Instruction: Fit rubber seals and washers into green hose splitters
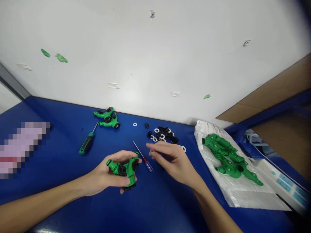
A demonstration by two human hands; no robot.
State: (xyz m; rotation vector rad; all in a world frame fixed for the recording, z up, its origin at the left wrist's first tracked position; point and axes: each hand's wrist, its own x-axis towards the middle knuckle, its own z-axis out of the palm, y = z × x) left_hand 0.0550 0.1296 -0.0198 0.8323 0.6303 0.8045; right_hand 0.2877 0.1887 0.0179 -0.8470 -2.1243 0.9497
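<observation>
Left hand (103, 173), curled around green plastic hose splitter (123, 170). Right hand (173, 161), empty, fingers (152, 150) loosely extended, just beside red-handled precision screwdriver (145, 160). Beyond: black fittings (165, 132) and white washers (156, 130), scattered; two green splitters (107, 118); green-handled screwdriver (86, 143); green parts (225, 155) on white plastic bag (243, 194); blue workbench (48, 207).

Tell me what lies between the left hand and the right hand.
Between the left hand and right hand, the head view shows a small screwdriver lying on the blue table.
</observation>
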